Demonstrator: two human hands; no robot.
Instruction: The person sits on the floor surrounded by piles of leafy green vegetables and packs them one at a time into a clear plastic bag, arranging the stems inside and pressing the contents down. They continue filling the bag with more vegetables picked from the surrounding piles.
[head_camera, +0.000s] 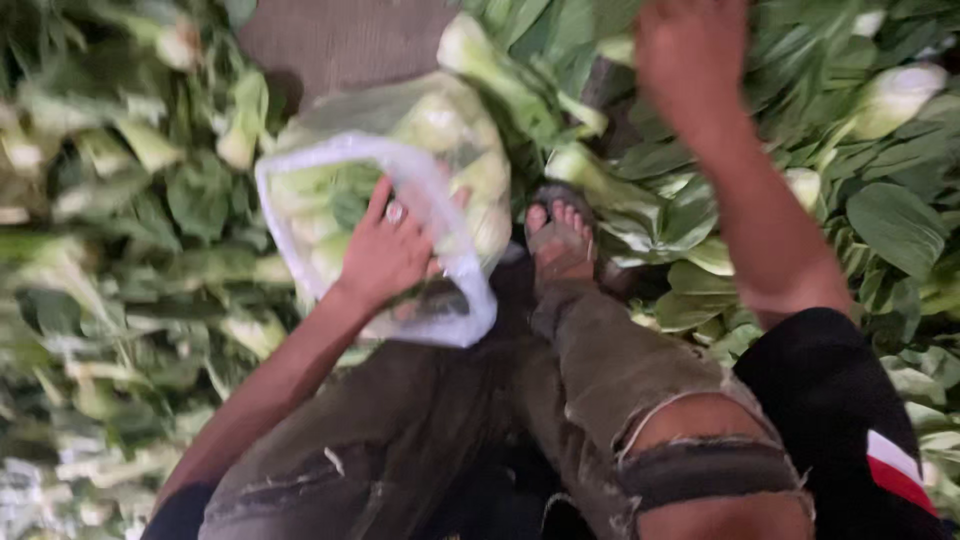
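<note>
My left hand (388, 250), a ring on one finger, grips the rolled rim of a clear plastic bag (440, 140) that holds several pale-stemmed leafy greens. The bag's mouth is held wide in front of my knees. My right hand (690, 55) is stretched out to the upper right, over a pile of leafy greens (880, 150), its fingers cut off by the top edge, so whether it holds anything is hidden. My foot (560, 240) in a sandal shows between the bag and the right pile.
Heaps of the same greens (120, 220) lie blurred on the left. A patch of grey-brown mat (340, 40) shows at the top. My knees in torn olive trousers (620, 400) fill the bottom middle.
</note>
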